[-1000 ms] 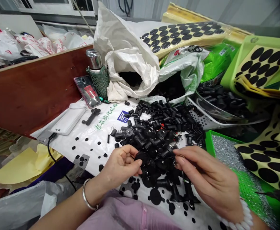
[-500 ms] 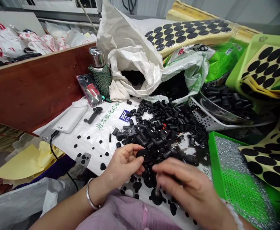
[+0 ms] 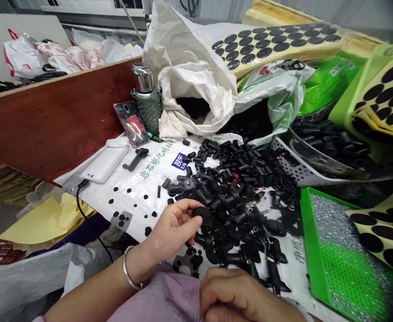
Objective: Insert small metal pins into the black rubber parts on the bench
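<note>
My left hand pinches a round black plastic disc part between thumb and fingers, at the near edge of a heap of black plastic parts spread on a white printed sack. My right hand rests low near my lap, fingers curled into a loose fist; what it holds, if anything, is hidden. A silver bangle circles my left wrist.
A green tray of small metal bits lies at the right. Yellow sheets of black round pads lie behind and to the right. A white sack, flask, phone, power bank and wooden board stand left and behind.
My right hand has drawn back from the heap toward my lap and closed. The left hand keeps its hold on the black disc. The view has shifted slightly.
</note>
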Demonstrator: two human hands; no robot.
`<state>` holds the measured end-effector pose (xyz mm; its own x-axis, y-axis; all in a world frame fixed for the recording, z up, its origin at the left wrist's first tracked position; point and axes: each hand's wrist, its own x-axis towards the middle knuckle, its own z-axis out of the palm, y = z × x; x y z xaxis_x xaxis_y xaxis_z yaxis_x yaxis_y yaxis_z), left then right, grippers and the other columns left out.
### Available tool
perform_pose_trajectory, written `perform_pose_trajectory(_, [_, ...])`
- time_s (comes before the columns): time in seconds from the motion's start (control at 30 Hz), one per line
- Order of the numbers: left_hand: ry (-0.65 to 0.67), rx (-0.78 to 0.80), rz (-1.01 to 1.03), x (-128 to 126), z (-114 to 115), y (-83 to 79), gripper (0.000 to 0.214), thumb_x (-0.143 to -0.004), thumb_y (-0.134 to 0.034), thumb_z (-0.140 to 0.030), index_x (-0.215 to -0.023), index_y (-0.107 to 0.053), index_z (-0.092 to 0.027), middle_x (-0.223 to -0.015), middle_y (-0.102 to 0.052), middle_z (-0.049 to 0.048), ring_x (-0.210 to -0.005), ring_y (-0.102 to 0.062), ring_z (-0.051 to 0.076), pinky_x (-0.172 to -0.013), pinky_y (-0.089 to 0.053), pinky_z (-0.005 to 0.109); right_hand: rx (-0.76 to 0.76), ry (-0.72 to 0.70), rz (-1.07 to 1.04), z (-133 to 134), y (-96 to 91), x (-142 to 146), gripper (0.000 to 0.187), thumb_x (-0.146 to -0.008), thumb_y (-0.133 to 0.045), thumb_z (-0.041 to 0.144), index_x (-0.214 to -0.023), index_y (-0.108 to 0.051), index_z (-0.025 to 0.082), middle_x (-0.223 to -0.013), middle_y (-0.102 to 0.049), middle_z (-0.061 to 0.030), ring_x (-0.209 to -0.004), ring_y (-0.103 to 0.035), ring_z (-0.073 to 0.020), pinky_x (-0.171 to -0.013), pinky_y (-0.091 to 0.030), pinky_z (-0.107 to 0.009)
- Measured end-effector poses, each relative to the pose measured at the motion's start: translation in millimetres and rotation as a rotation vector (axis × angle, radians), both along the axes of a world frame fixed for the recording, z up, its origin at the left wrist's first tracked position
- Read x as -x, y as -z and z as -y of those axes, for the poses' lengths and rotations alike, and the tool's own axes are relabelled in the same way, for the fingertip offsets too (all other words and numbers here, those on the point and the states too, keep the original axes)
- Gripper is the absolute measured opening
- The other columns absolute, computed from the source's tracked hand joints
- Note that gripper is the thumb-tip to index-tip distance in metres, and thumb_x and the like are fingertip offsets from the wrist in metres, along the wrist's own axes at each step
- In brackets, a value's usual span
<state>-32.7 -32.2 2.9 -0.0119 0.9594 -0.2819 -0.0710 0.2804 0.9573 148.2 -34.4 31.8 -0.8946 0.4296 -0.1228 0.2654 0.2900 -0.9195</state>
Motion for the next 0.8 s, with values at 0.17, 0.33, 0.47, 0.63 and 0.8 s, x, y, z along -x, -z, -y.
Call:
perform_pose_trajectory(0.17, [0.07,0.013,-0.036,-3.0,3.0,-1.3,0.026,-0.076,-0.054,-0.026,-0.098,-0.057,-0.012,-0.052,-0.048,-0.0053,-0.043,-0.046,0.007,-0.043,-0.039,0.018,-0.506,0.253,-0.03,-19.3,-1.5,-1.9,0.018,-0.088,-0.039,0.013,-0.097,-0.053,0.018,-0.079,-0.059,-0.0018,-0.067,-0.057,-0.0106,-0.06,-0.047,-0.021])
perform_pose_trajectory(0.33, [0.121,-0.115,-0.151,-4.5,4.8,0.4,0.026,-0.077,-0.05,-0.02,-0.099,-0.061,-0.012,-0.063,-0.05,-0.0021,-0.049,-0.044,0.006,-0.044,-0.037,0.017,-0.782,0.383,-0.066,-35.0,10.1,-3.8,0.021,-0.088,-0.04,0.01,-0.105,-0.051,0.014,-0.087,-0.059,-0.0062,-0.076,-0.058,-0.0121,-0.064,-0.048,-0.023])
perform_pose_trajectory(0.47, [0.126,-0.195,-0.266,-4.2,6.0,2.7,0.028,-0.078,-0.049,-0.019,-0.102,-0.062,-0.012,-0.073,-0.05,0.0012,-0.057,-0.046,0.008,-0.047,-0.037,0.018,-0.801,0.325,-0.066,-35.0,11.3,-1.1,0.016,-0.087,-0.041,0.009,-0.095,-0.055,0.014,-0.081,-0.06,-0.0044,-0.07,-0.058,-0.0107,-0.059,-0.047,-0.021])
perform_pose_trajectory(0.63, [0.164,-0.269,-0.321,-5.0,7.2,0.8,0.03,-0.077,-0.049,-0.014,-0.105,-0.061,-0.011,-0.077,-0.048,0.0021,-0.063,-0.048,0.009,-0.051,-0.039,0.018,-1.013,0.295,-0.03,-32.3,7.3,0.7,0.02,-0.087,-0.041,0.01,-0.094,-0.059,0.011,-0.073,-0.06,-0.0064,-0.063,-0.057,-0.0129,-0.054,-0.047,-0.024])
perform_pose_trajectory(0.8, [0.28,-0.31,-0.336,-1.1,8.3,0.7,0.032,-0.08,-0.051,-0.015,-0.111,-0.058,-0.014,-0.077,-0.048,0.0008,-0.062,-0.048,0.008,-0.054,-0.041,0.019,-1.197,0.234,-0.015,-30.1,9.6,3.4,0.027,-0.088,-0.034,0.011,-0.091,-0.061,0.009,-0.07,-0.061,-0.0088,-0.061,-0.057,-0.0164,-0.053,-0.047,-0.029])
